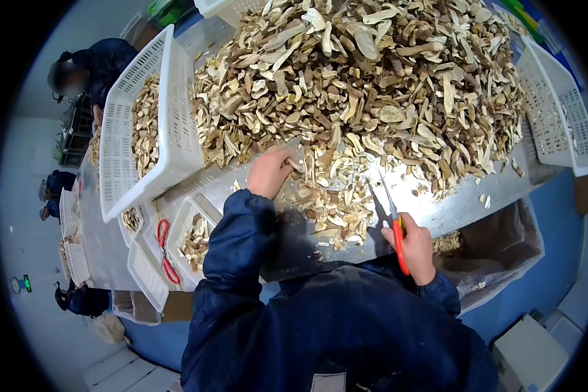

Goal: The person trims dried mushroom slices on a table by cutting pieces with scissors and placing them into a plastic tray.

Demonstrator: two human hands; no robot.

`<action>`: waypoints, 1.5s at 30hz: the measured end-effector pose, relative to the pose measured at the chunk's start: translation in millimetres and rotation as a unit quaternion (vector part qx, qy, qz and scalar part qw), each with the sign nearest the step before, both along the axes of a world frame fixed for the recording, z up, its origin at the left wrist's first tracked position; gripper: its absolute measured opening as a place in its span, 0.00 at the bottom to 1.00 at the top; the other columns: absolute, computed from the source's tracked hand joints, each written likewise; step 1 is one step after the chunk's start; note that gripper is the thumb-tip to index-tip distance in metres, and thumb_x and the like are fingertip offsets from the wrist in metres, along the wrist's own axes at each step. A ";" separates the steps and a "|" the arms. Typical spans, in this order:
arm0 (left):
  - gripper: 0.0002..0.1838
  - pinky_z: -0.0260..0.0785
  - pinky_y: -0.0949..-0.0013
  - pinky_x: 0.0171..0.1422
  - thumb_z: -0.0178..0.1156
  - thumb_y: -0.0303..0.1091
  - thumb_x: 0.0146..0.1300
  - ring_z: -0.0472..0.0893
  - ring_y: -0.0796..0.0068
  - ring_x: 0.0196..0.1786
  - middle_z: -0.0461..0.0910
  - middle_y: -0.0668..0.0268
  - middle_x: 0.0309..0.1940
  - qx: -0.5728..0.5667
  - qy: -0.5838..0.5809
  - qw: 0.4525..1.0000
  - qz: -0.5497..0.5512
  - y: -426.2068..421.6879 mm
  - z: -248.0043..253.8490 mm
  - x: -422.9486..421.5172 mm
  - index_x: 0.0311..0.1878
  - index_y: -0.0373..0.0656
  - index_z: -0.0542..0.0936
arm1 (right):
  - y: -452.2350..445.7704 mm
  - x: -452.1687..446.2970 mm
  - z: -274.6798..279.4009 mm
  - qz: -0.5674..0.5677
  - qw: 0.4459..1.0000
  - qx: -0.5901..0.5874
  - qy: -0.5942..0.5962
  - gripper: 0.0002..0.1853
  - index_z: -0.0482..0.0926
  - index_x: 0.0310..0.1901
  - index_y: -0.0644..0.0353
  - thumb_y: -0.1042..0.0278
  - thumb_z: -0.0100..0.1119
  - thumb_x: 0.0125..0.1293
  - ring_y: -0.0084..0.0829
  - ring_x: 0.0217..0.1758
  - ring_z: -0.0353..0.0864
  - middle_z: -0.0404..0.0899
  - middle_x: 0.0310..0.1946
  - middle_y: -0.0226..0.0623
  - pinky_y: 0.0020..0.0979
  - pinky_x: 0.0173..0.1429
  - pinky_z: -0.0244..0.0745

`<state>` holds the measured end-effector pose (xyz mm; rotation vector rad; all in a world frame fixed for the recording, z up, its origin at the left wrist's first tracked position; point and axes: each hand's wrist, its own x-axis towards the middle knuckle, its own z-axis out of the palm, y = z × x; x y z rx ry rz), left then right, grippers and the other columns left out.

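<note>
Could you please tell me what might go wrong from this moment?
The bare left hand could get nicked if it comes near the scissors in the right hand. The high pile of mushroom slices might slide down onto the left hand at its edge. Loose pieces near the metal table's edge could drop off.

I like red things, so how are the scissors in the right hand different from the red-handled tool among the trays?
The scissors are in the right hand; the red-handled tool lies among the white trays, unheld. The scissors show long metal blades; the tool shows only a little metal. Both have red handles.
</note>
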<state>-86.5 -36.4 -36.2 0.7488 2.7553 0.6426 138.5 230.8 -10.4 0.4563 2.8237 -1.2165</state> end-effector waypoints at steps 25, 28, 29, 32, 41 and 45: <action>0.17 0.60 0.80 0.25 0.49 0.30 0.69 0.70 0.80 0.33 0.75 0.65 0.39 0.504 -0.524 0.678 0.109 22.1 30.5 44.5 0.59 0.35 0.71 | 0.9 -0.3 -1.3 0.002 1.000 0.017 -0.013 0.23 0.74 0.39 0.63 0.49 0.66 0.59 0.51 0.22 0.77 0.75 0.16 0.48 0.45 0.26 0.69; 0.15 0.61 0.82 0.27 0.49 0.33 0.71 0.70 0.84 0.31 0.76 0.68 0.35 0.465 -0.401 0.780 0.123 32.6 30.6 53.1 0.55 0.35 0.74 | 1.7 0.1 0.4 0.022 1.000 0.000 -0.005 0.25 0.74 0.44 0.63 0.50 0.68 0.57 0.51 0.23 0.78 0.76 0.19 0.48 0.44 0.27 0.70; 0.15 0.61 0.83 0.28 0.49 0.34 0.71 0.69 0.86 0.30 0.76 0.69 0.34 0.450 -0.342 0.815 0.129 37.0 33.1 57.6 0.54 0.34 0.75 | 2.0 0.4 3.3 0.035 0.999 -0.023 0.002 0.26 0.74 0.46 0.63 0.50 0.69 0.56 0.49 0.25 0.78 0.76 0.20 0.46 0.43 0.29 0.70; 0.14 0.62 0.82 0.31 0.49 0.34 0.72 0.70 0.88 0.29 0.77 0.71 0.32 0.364 -0.306 0.870 0.131 47.8 61.4 67.5 0.50 0.35 0.78 | -1.5 -5.5 28.6 0.075 0.995 -0.063 0.018 0.32 0.72 0.52 0.63 0.53 0.72 0.51 0.45 0.31 0.77 0.76 0.23 0.42 0.41 0.35 0.71; 0.11 0.64 0.70 0.33 0.55 0.33 0.68 0.72 0.74 0.27 0.73 0.64 0.22 0.266 -0.319 0.909 -0.020 54.0 81.7 88.4 0.33 0.35 0.79 | -9.6 -13.6 38.6 0.145 0.988 -0.049 0.026 0.37 0.70 0.56 0.62 0.50 0.73 0.49 0.46 0.36 0.77 0.77 0.29 0.44 0.43 0.38 0.71; 0.12 0.64 0.70 0.33 0.54 0.34 0.68 0.72 0.75 0.27 0.73 0.66 0.23 0.256 -0.325 0.909 -0.044 49.3 81.6 86.1 0.36 0.35 0.81 | -15.4 -10.4 39.9 0.152 0.985 -0.075 -0.019 0.32 0.72 0.51 0.62 0.47 0.69 0.54 0.51 0.27 0.79 0.78 0.23 0.47 0.43 0.31 0.71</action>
